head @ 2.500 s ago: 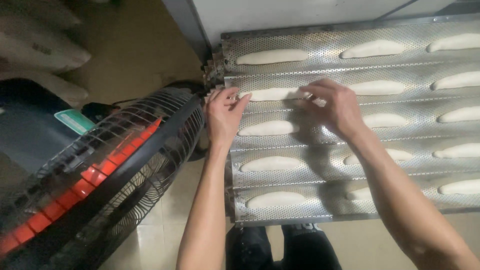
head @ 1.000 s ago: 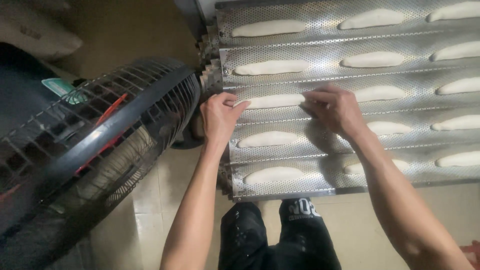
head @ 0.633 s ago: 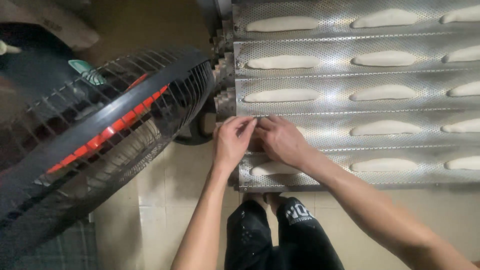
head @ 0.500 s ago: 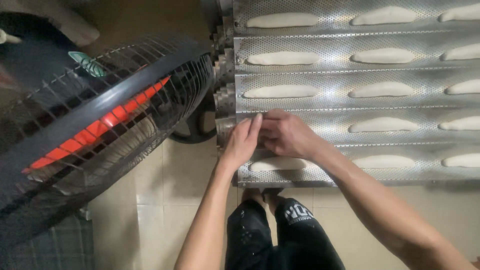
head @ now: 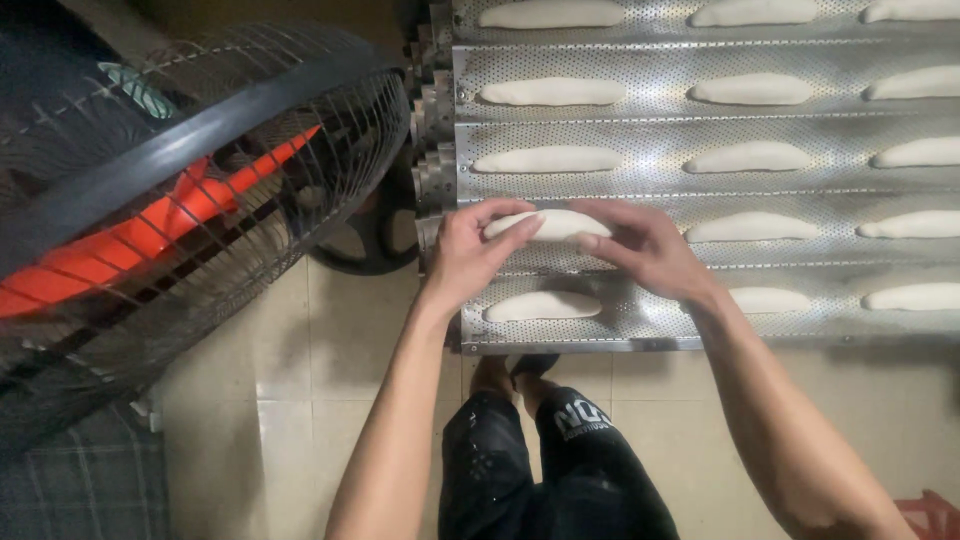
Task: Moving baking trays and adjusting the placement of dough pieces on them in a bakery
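Both hands pinch one pale dough piece by its ends, left hand and right hand, its long axis running along the perforated metal tray's channel. Left of the tray stands a black caged fan with orange blades and a pale green label on its hub.

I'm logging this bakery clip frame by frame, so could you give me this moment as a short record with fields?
Setting: tiled floor, seen from above
Tray: perforated metal tray with channels, each holding pale dough pieces
Left hand: left hand at the left end of a dough piece, fingers curled on it
Right hand: right hand on the same piece's right end
Nearest row: another dough piece lies untouched
Beside tray: caged fan with orange blades
Below: dark trousers
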